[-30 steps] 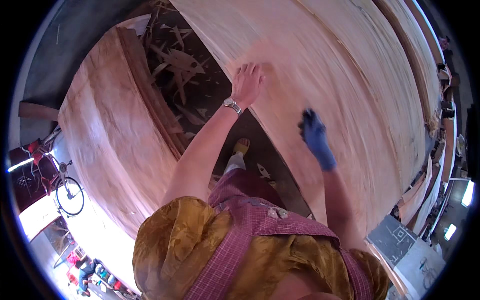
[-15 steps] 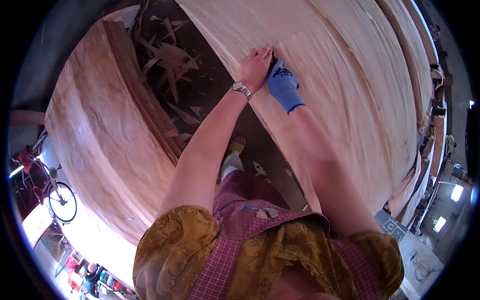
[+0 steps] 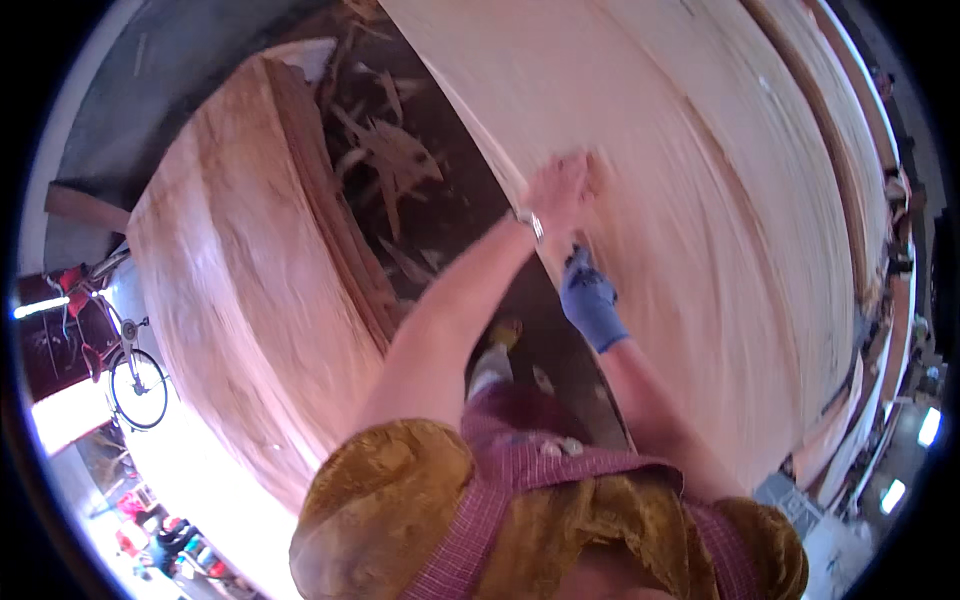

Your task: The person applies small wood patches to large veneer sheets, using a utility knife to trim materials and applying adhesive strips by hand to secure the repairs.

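Observation:
A large pale wood veneer sheet [image 3: 690, 300] lies on top of a broad stack at the right. My bare left hand [image 3: 562, 188], with a metal watch at the wrist, rests palm down on the sheet near its left edge, fingers stretched out and slightly blurred. Closer to me along the same edge is my right hand [image 3: 592, 298] in a blue glove. Its fingers are closed around a small dark tool [image 3: 577, 248], of which only a short end shows; its exact kind is hidden. The two hands are apart.
A second stack of wood sheets [image 3: 230, 260] stands at the left. Between the stacks, torn veneer scraps [image 3: 395, 155] litter the dark floor, where my foot [image 3: 508, 333] stands. A bicycle [image 3: 137, 385] is at the far left. More wood pieces line the right side.
My right hand has drawn back toward me along the sheet's edge, away from the left hand. My left hand still lies on the sheet; the whole view has shifted.

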The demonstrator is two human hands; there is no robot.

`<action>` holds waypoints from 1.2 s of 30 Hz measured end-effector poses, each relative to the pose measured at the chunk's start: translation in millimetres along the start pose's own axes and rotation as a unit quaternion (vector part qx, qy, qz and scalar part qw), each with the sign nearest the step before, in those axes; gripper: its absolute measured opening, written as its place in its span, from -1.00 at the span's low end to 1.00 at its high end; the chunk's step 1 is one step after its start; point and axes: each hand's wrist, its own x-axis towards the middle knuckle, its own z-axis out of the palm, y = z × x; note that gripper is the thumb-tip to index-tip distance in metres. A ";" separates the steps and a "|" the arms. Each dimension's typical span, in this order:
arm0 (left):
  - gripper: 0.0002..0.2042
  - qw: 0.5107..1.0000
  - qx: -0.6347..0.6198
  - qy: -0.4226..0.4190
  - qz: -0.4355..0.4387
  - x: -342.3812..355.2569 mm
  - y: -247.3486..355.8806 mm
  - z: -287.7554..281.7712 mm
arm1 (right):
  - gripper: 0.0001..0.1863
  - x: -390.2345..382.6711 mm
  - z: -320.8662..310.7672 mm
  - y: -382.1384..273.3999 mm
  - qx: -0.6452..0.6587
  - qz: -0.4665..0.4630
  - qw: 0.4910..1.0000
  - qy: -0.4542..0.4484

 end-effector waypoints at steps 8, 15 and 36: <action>-0.27 1.000 -0.006 -0.010 0.026 2.8 -2.0 -9.2 | -0.43 -107.8 52.0 -16.6 -0.058 -0.069 0.989 0.114; -0.18 0.999 -0.003 -0.042 -0.029 5.0 14.0 -22.5 | -0.75 13.9 -31.5 73.9 0.072 -0.061 0.971 0.222; -0.25 0.966 0.102 -0.094 0.220 36.1 20.6 8.0 | -0.83 10.1 -11.5 195.3 0.036 0.064 0.994 0.083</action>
